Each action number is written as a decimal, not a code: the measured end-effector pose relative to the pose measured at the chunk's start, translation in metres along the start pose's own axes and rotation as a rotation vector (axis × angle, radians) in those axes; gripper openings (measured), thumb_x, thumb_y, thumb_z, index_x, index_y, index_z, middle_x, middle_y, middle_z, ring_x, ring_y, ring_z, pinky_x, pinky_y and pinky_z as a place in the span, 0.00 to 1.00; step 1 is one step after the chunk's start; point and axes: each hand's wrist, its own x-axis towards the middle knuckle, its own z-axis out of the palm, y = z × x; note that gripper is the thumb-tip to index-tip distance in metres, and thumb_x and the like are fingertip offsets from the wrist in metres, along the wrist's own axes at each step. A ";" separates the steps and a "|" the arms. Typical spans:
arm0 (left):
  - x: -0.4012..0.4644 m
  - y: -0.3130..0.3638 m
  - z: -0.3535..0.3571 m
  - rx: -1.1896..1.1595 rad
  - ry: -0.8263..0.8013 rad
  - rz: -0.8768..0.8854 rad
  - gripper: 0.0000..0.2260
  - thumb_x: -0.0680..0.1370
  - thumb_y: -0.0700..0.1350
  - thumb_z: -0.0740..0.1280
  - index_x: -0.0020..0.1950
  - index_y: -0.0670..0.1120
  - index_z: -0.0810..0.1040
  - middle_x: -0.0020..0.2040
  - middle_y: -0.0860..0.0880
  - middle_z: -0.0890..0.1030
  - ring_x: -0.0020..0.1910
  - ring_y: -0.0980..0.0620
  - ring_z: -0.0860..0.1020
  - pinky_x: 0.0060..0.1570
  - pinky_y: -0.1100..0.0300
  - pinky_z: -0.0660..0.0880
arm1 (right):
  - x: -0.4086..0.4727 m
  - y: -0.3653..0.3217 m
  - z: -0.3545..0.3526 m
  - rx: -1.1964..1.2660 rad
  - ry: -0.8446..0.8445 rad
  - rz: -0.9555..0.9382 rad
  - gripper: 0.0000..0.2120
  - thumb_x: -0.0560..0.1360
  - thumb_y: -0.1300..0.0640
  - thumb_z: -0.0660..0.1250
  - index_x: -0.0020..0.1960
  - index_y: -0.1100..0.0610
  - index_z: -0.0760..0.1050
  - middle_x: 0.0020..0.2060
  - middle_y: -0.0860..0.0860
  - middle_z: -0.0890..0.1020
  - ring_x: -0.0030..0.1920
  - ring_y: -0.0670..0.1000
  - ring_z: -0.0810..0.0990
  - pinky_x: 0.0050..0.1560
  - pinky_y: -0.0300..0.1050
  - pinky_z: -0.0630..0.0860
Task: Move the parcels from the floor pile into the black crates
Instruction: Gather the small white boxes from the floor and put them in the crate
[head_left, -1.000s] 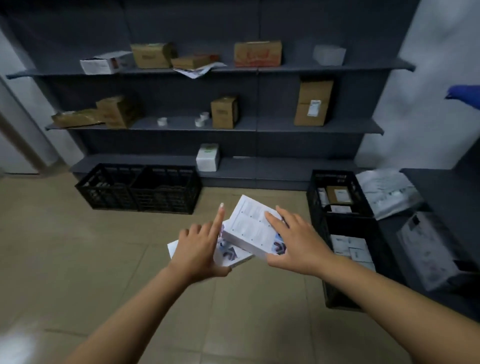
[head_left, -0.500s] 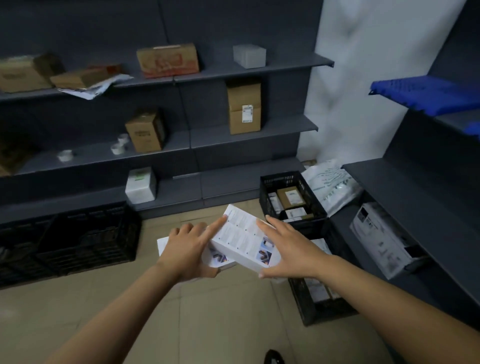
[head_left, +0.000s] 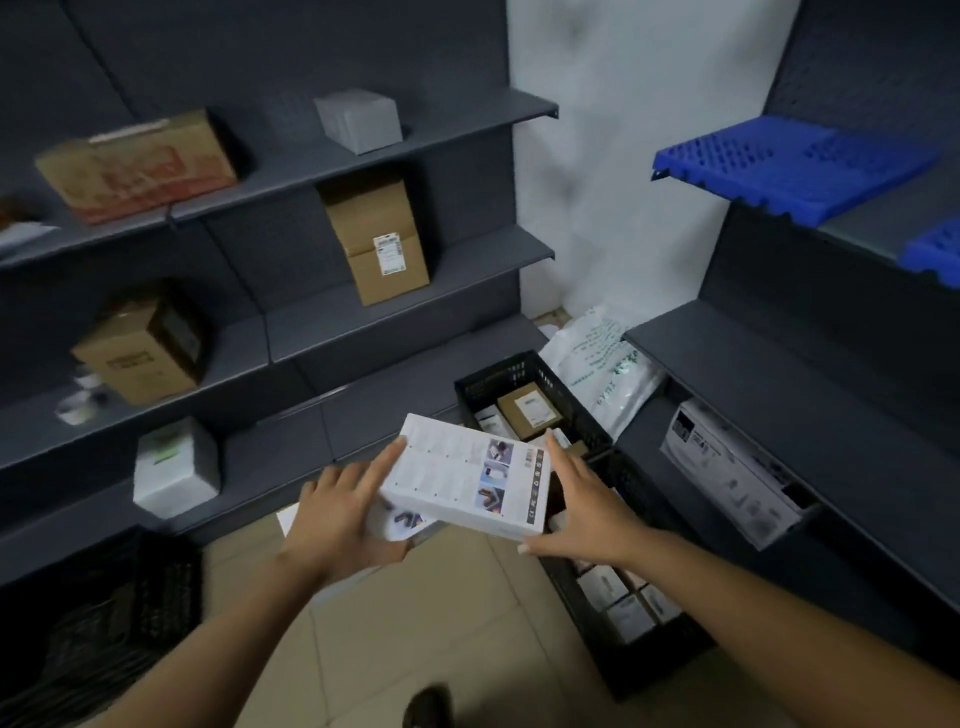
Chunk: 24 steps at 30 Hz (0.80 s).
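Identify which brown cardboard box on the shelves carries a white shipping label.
The upright brown box on the middle shelf, right of centre; the other brown boxes show only printing.

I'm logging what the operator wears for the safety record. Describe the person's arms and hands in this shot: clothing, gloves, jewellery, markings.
Both forearms are bare to the bottom edge of the frame; no sleeve or cuff shows. The left hand and right hand wear no gloves. No watch, bracelet or ring is visible, and no markings. The fingernails look short and unpainted, though the picture is too soft to be sure.
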 end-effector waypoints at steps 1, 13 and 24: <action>0.020 -0.003 0.001 -0.033 -0.003 0.009 0.50 0.60 0.70 0.69 0.77 0.60 0.51 0.54 0.52 0.78 0.49 0.46 0.74 0.49 0.50 0.72 | 0.010 0.003 -0.004 0.054 0.038 0.032 0.66 0.60 0.36 0.77 0.75 0.44 0.28 0.76 0.43 0.52 0.74 0.48 0.56 0.70 0.51 0.63; 0.289 -0.028 0.008 -0.146 -0.147 0.408 0.58 0.59 0.72 0.68 0.73 0.62 0.29 0.67 0.49 0.72 0.62 0.44 0.71 0.59 0.46 0.70 | 0.119 -0.008 -0.081 0.195 0.526 0.254 0.58 0.64 0.45 0.78 0.78 0.48 0.41 0.73 0.42 0.55 0.71 0.44 0.58 0.68 0.42 0.61; 0.381 0.069 0.051 0.253 -0.177 0.644 0.53 0.64 0.73 0.64 0.79 0.53 0.41 0.69 0.48 0.66 0.65 0.43 0.67 0.61 0.50 0.66 | 0.099 0.034 -0.120 0.161 0.801 0.468 0.52 0.65 0.47 0.77 0.77 0.45 0.46 0.60 0.41 0.57 0.61 0.43 0.62 0.57 0.36 0.64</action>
